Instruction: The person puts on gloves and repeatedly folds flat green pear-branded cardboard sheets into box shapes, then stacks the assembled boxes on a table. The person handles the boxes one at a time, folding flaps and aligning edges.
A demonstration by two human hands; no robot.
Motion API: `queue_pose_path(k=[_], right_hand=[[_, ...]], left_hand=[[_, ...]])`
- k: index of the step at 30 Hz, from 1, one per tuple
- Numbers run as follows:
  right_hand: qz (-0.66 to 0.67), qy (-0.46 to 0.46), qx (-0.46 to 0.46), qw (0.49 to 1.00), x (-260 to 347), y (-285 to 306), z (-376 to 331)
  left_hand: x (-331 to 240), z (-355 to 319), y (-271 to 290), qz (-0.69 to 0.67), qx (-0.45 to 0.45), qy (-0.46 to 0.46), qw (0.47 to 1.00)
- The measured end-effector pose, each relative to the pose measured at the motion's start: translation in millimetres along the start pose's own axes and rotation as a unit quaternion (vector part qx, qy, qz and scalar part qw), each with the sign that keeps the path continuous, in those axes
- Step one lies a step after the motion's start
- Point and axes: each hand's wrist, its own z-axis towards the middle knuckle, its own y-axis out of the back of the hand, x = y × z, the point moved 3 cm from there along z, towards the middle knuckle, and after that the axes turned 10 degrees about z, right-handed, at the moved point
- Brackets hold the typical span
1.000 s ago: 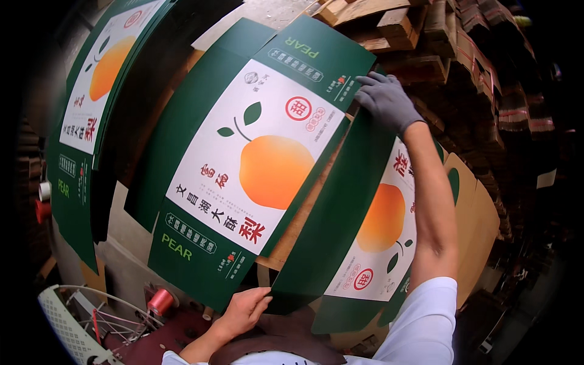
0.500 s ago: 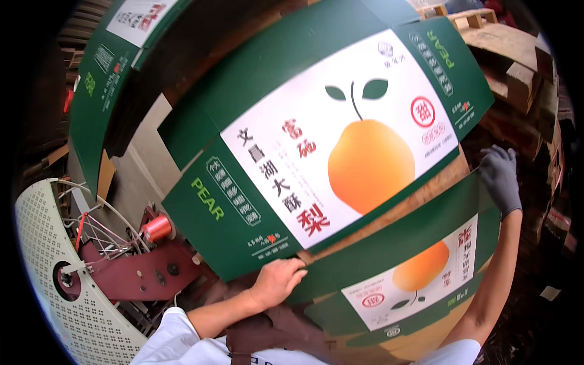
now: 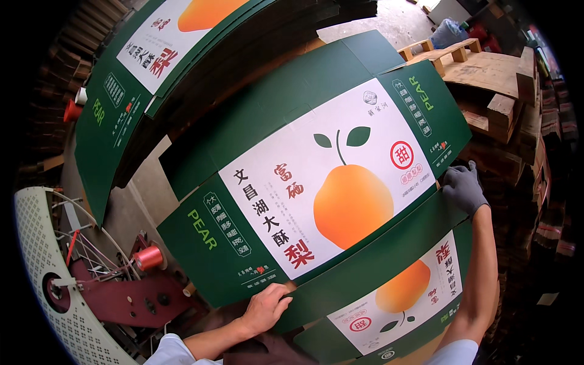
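Observation:
A flat green carton sheet point(image 3: 365, 204) with a white panel and a printed orange pear lies in front of me. Nearer to my body is a second green carton sheet point(image 3: 350, 281), its pear print upside down. Along the far edge of this near sheet, my bare left hand point(image 3: 266, 309) has its fingers bent over the left end. My right hand point(image 3: 463, 188), in a grey glove, grips the right end of the same edge. Both thumbs are partly hidden. That edge meets or slightly overlaps the far sheet's near edge; which one I cannot tell.
A thick stack of similar green carton sheets point(image 3: 161, 55) rises at the back left. On the left stands a machine with a perforated pale guard point(image 3: 45, 243), a dark red body and a red thread spool point(image 3: 148, 257). Wooden pallets point(image 3: 480, 76) are piled at the back right.
The brown strip between the two sheets has closed up, with the near sheet now against the far one. My right hand has come left and slightly down. The whole view has shifted.

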Motion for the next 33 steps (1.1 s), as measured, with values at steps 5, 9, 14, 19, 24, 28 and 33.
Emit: queue_pose_path(k=[5, 9, 14, 19, 24, 28, 33], right_hand=[[-0.034, 0.034, -0.007, 0.999, -6.3, -1.4, -3.5], [-0.046, 0.01, 0.017, 0.999, -8.0, 3.2, -1.1], [-0.125, 0.041, -0.032, 0.991, -23.3, 8.5, -26.1], [-0.174, 0.04, -0.056, 0.982, -54.4, 19.3, -40.6], [-0.194, 0.054, -0.062, 0.978, -52.6, 16.8, -30.6], [-0.225, 0.085, -0.048, 0.969, -42.7, 19.0, -22.2], [-0.224, 0.103, -0.041, 0.968, -41.4, 17.6, -13.1]], left_hand=[[-6.5, -1.4, -2.4, 0.008, -0.032, -0.026, 0.999], [0.3, 4.1, -0.1, 0.002, -0.005, -0.012, 1.0], [-5.1, 1.7, -6.8, -0.001, 0.003, 0.0, 1.0], [-6.9, 4.7, -7.9, 0.023, -0.07, -0.079, 0.994], [-3.6, 1.7, -5.0, 0.069, -0.109, -0.125, 0.984], [-0.6, -2.1, 0.2, 0.102, -0.099, -0.112, 0.983], [6.0, -5.7, -1.2, 0.104, -0.095, -0.101, 0.985]])
